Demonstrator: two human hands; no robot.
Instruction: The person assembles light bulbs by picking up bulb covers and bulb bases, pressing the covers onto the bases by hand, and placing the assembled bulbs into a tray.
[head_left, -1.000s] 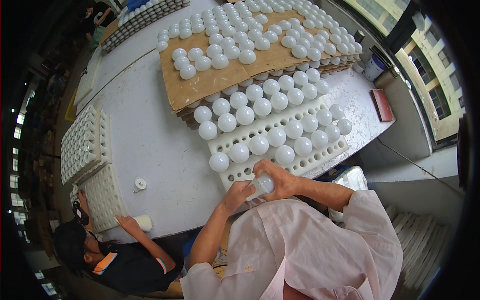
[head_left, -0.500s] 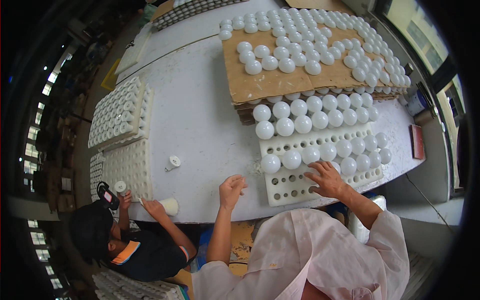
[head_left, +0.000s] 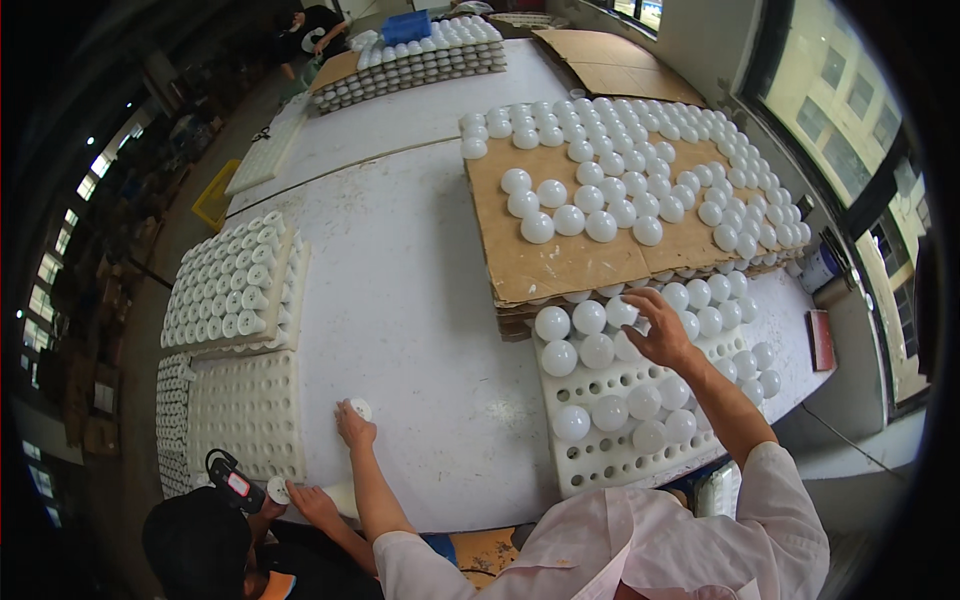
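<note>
At the middle of the table, my left hand (head_left: 355, 428) has its fingers closed on a white bulb base (head_left: 362, 409), which partly shows past the fingertips. My right hand (head_left: 662, 332) reaches over the white foam rack (head_left: 590, 475) on the right. Its thumb and fingers are apart at the right side of a round white bulb globe (head_left: 622, 312) in a back row; I cannot make out a firm grip. More globes (head_left: 610, 412) sit in rows in the same rack, with bare holes between some rows.
A cardboard-topped stack (head_left: 560, 265) covered with globes stands behind the rack. At left are a rack of bulb bases (head_left: 225, 290) and a foam tray (head_left: 245, 415) with bare holes. A co-worker (head_left: 200, 540) at lower left holds another bulb base (head_left: 279, 490). A red box (head_left: 820, 340) lies at right.
My left hand has moved left and taken hold of the bulb base that stood alone on the table. My right hand has gone from the front globes to the back rows. The view has shifted.
</note>
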